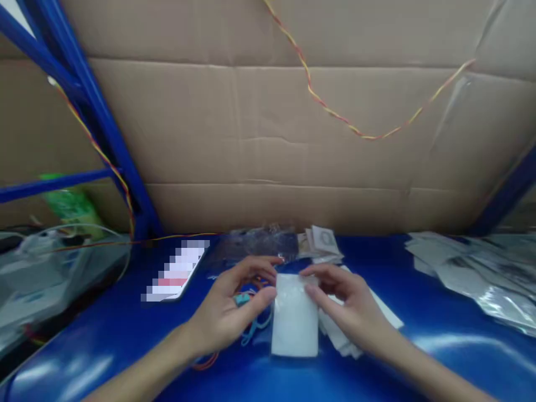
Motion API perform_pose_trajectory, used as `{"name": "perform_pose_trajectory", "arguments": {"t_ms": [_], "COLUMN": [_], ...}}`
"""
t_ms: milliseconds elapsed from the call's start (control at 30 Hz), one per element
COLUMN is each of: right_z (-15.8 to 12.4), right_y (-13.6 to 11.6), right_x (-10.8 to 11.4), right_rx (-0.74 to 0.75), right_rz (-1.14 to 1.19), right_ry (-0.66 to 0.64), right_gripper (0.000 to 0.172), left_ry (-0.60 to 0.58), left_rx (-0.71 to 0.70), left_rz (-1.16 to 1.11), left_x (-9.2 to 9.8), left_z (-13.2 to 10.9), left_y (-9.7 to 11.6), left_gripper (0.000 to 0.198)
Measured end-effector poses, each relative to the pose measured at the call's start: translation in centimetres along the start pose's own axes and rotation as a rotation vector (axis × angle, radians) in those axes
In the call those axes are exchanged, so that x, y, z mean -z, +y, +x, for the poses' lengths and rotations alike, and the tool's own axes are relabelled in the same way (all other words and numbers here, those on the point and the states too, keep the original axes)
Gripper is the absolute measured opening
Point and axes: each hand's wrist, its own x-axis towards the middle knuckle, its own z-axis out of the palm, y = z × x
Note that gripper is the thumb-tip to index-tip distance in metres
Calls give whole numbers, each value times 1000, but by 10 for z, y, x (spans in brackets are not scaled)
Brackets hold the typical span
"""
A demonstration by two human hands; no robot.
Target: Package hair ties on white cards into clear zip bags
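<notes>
A flat white packet in a clear plastic sleeve stands between my two hands, its long side running toward me. My left hand curves round its upper left side, with the thumb at the left edge and the fingertips near the top corner. At the upper right corner, my right hand holds it between thumb and fingers. Loops of blue and orange cord lie partly hidden behind my left hand. Under and behind my right hand is a pile of white packets.
A phone with a lit, blurred-out screen lies left on the blue tabletop. Crumpled clear plastic bags and folded printed papers sit at the back. Plastic sleeves spread at the right. A twisted yellow-red wire hangs before the cardboard.
</notes>
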Motion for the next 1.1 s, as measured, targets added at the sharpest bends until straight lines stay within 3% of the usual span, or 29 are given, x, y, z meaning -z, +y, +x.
{"name": "perform_pose_trajectory", "arguments": {"t_ms": [200, 433, 533, 633, 700, 800, 933, 1100], "right_z": [-4, -9, -11, -11, -11, -13, -18, -17], "right_y": [-1, -5, -3, 0, -1, -6, -6, 5], "right_x": [-4, -2, -4, -4, -5, -10, -19, -20], "right_rx": [41, 131, 110, 184, 285, 393, 401, 467], "right_rz": [-29, -78, -73, -231, -400, -535, -581, -626], "right_ry": [-84, -117, -52, -7, -132, -402, -559, -519], "right_gripper": [23, 23, 37, 28, 19, 30, 50, 35], "left_ry": [3, -9, 129, 413, 537, 730, 728, 681], "left_rx": [10, 262, 341, 330, 317, 304, 355, 374], "left_rz": [6, -126, -266, -283, -307, -447, -501, -473], "left_x": [-2, -6, -1, 11, 20, 27, 27, 22], "left_z": [-4, 0, 6, 16, 23, 30, 32, 30], "left_y": [5, 8, 2, -6, -14, -23, -27, -26], "left_gripper": [21, 20, 24, 27, 31, 31, 29, 28]}}
